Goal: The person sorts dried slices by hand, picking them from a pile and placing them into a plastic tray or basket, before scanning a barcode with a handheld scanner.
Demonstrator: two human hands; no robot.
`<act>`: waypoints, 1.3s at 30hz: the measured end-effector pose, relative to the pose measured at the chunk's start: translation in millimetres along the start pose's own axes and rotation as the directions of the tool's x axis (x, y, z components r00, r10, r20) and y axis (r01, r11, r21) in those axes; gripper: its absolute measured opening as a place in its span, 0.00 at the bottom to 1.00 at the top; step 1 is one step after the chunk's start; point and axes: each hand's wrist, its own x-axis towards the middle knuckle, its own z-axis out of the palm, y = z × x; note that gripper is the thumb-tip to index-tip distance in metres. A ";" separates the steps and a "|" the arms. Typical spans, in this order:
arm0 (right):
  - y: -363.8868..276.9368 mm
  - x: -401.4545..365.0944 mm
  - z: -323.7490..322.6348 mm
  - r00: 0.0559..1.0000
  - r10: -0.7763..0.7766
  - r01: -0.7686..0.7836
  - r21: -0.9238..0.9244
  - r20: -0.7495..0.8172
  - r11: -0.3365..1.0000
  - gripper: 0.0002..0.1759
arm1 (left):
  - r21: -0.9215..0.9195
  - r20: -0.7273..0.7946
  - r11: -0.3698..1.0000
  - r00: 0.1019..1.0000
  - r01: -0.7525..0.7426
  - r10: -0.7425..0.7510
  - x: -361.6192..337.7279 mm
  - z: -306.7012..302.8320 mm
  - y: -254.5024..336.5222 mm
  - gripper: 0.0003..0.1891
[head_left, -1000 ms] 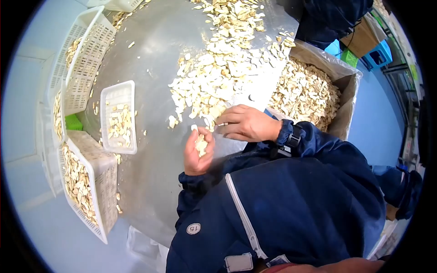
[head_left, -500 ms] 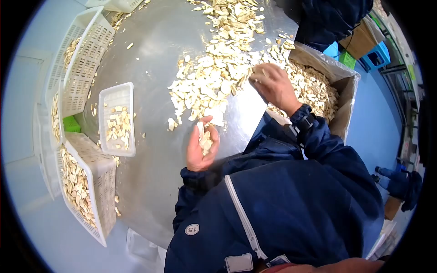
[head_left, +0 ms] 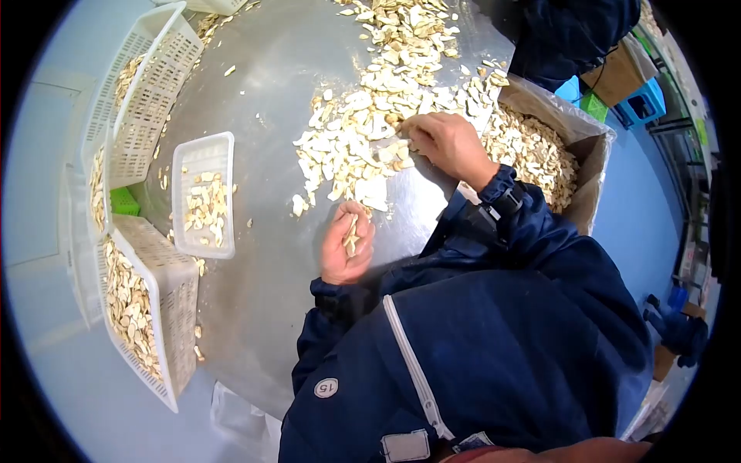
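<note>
A heap of pale, dried-looking slices [head_left: 386,100] spreads over the metal table, its near end between my two hands. My left hand [head_left: 344,247] is closed around several slices [head_left: 352,238] at the near end of the heap. To the right, my right hand [head_left: 455,150] reaches onto the heap's edge with fingers bent and pressed together. Whatever lies between those fingertips is too small to make out. The exact kind of slice cannot be told.
A shallow white tray [head_left: 230,170] with some slices sits on the metal table [head_left: 262,309]. White slotted baskets [head_left: 179,324] of slices line the left side. A lined box [head_left: 598,162] full of slices stands at right. Another person's dark sleeve [head_left: 571,38] shows at the top.
My right hand has moved slightly left and down to the heap's edge, its blur gone. My left hand's fingers have curled further in around the slices. The view has shifted slightly.
</note>
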 end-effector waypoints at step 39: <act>-6.8 -22.9 -13.0 0.991 -0.130 0.131 0.082 -0.015 0.988 0.19 | 0.230 0.017 0.973 1.000 -0.013 0.010 -2.6 14.3 -2.2 0.22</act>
